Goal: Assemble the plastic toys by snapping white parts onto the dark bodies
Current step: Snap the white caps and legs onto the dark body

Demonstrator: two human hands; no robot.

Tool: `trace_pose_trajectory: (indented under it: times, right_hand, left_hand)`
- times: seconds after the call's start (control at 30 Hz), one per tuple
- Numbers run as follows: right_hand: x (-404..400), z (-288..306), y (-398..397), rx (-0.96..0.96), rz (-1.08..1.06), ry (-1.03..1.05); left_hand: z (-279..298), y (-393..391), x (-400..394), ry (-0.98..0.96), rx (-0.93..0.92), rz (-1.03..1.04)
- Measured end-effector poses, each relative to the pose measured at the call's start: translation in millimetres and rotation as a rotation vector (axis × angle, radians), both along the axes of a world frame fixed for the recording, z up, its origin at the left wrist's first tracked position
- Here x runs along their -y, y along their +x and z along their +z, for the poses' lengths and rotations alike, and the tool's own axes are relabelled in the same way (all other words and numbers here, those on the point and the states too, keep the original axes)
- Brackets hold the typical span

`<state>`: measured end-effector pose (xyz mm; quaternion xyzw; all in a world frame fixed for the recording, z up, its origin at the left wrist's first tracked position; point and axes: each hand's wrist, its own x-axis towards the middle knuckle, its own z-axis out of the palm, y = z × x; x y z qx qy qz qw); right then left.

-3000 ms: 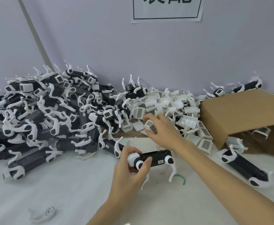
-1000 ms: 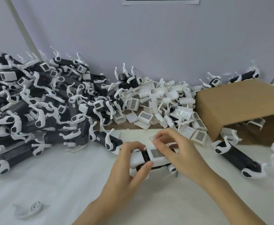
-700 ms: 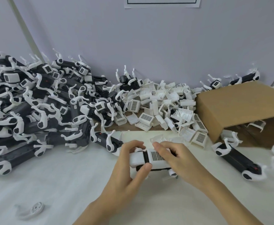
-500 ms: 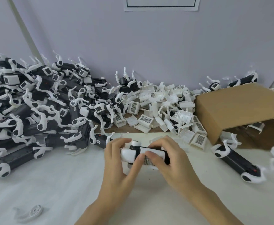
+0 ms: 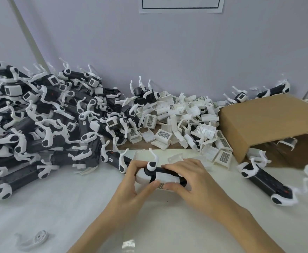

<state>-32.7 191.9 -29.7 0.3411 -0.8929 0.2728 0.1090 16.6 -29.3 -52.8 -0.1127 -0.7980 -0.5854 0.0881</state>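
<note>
Head view: both hands grip one toy (image 5: 161,177) low over the counter (image 5: 62,212).
Left hand (image 5: 131,187) clasps its white end, right hand (image 5: 189,181) wraps the dark body; long axis runs left-right. Bare counter lies nearest. Beyond: barcode-labelled parts (image 5: 184,123), toy pile (image 5: 40,121), box (image 5: 269,121); labels unreadable.

no readable text; wall sign (image 5: 181,5) blank, cropped.
</note>
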Motion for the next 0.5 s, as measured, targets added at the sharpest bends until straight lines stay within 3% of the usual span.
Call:
trace_pose_trajectory:
  times: [0.3, 0.5]
  right_hand:
    - [4.8, 0.1, 3.2, -0.171, 0.01, -0.007]
    - [2.4, -1.0, 3.2, 0.044, 0.017, -0.059]
  left_hand:
    - [-1.5, 0.8, 2.1, -0.034, 0.054, -0.015]
    - [0.2, 1.2, 0.6, 0.029, 0.065, -0.038]
